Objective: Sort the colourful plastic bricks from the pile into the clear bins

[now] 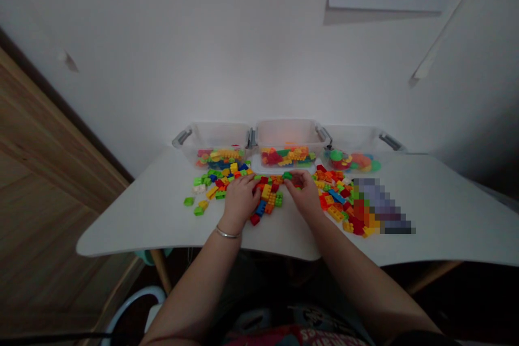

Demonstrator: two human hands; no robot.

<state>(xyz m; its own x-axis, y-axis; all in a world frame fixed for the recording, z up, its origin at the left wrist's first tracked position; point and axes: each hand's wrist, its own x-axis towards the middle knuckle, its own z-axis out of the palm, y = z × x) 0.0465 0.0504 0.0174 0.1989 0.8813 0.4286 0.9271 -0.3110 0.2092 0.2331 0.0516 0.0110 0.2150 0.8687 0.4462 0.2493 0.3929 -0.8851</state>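
Colourful toy building bricks lie in loose heaps across the white table. My left hand (pixel 240 200), with a silver bangle at its wrist, rests over the left side of the middle heap. Its fingers are apart and curve over the bricks, hiding some of them. Pinched at the fingertips of my right hand (pixel 305 192) is a green brick (pixel 287 175), at the far right of that heap. Between my hands lie a yellow brick (pixel 266 192), a blue brick (pixel 260 207), a light green brick (pixel 279 199) and a red brick (pixel 254 220).
Three clear plastic boxes stand against the wall: a left box (pixel 217 132), a middle box (pixel 290 131) and a right box (pixel 352 135), each with toy pieces inside. A blurred-out patch (pixel 383 205) covers something beside the right heap. The table's front edge (pixel 279 253) runs beneath my forearms.
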